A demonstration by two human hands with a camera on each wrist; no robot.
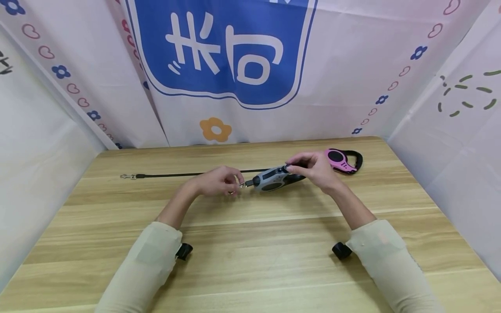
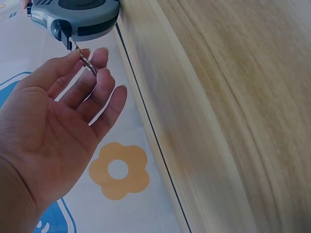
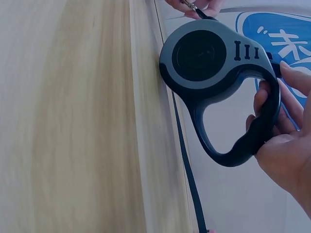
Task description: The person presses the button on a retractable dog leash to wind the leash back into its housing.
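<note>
A grey and black retractable dog leash (image 3: 199,56) is held above the table by both hands. My right hand (image 1: 315,169) grips its black loop handle, fingers through the loop and thumb at the button on top. With thumb and fingertips my left hand (image 2: 58,111) pinches the small metal clip (image 2: 86,63) at the leash's front end. In the head view the left hand (image 1: 219,180) is left of the grey casing (image 1: 270,179). Behind the right hand lies a pink and black retractable leash (image 1: 340,161), its black cord (image 1: 172,175) drawn out leftward across the table.
The wooden table (image 1: 250,261) reaches back to a white printed cloth (image 1: 332,87). At the left end of the black cord lies a metal clip (image 1: 127,176). A black wrist device (image 1: 184,251) shows by the left sleeve, another (image 1: 341,251) by the right.
</note>
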